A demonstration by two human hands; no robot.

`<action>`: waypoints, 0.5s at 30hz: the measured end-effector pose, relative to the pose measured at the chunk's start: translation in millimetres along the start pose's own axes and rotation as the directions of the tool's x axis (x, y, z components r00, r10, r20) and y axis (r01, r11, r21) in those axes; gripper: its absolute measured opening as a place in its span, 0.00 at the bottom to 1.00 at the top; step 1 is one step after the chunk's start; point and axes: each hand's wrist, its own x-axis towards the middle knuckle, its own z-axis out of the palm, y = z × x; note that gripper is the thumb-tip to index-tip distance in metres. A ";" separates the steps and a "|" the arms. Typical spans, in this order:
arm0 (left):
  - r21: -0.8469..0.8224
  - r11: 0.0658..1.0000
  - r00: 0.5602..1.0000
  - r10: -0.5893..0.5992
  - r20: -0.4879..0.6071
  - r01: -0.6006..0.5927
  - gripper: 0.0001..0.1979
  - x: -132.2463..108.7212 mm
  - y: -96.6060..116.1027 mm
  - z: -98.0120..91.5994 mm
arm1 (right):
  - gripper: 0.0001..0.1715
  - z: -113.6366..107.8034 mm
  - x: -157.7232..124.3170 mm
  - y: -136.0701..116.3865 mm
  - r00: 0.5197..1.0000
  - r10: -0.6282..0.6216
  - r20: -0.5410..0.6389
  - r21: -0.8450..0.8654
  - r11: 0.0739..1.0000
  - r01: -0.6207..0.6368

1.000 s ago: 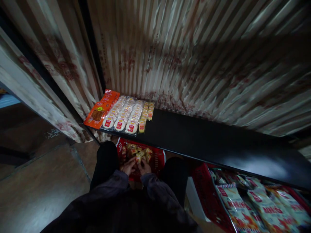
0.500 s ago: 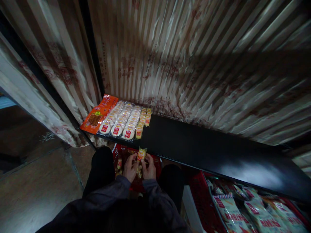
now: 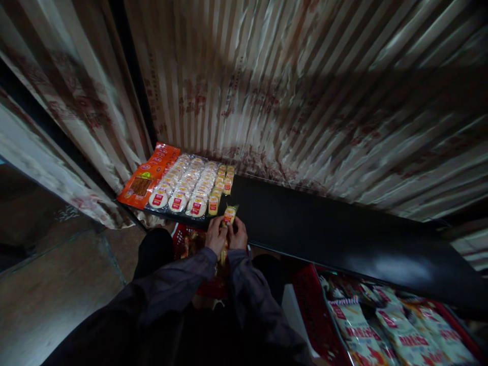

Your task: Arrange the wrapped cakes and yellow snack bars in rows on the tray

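My left hand (image 3: 216, 235) and my right hand (image 3: 238, 235) are closed together on a small yellow snack packet (image 3: 230, 214), holding it upright at the front edge of a black shelf (image 3: 324, 229). A strip of the same packets seems to hang down between my wrists. On the shelf's left end lie a row of small yellow packets (image 3: 220, 186), rows of round white cakes in clear wrap (image 3: 185, 186) and an orange snack bag (image 3: 147, 176). Below my hands, between my knees, stands a red basket (image 3: 182, 239) with more packets.
Striped curtain fabric (image 3: 305, 101) hangs behind the shelf and to the left. Another red basket (image 3: 316, 310) at lower right holds several large printed snack bags (image 3: 404, 330). A brown floor (image 3: 49, 284) lies to the left.
Both hands rose out of the red basket with a yellow packet and brought it up to the shelf's front edge. The camera view shifted slightly.
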 end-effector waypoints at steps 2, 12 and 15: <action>0.018 0.999 0.999 -0.029 0.015 0.028 0.20 7.6 4.2 6.1 | 0.31 3.0 11.7 -0.2 1.000 0.016 -0.008 -0.011 1.000 -0.016; 0.030 0.993 0.992 -0.117 0.041 0.116 0.23 34.6 7.1 30.8 | 0.27 17.4 48.3 1.1 0.997 0.078 -0.018 0.032 0.997 -0.077; 0.017 0.992 0.991 -0.125 0.052 0.124 0.23 39.1 7.9 32.8 | 0.26 19.0 53.8 0.3 0.995 0.104 -0.004 0.012 0.995 -0.104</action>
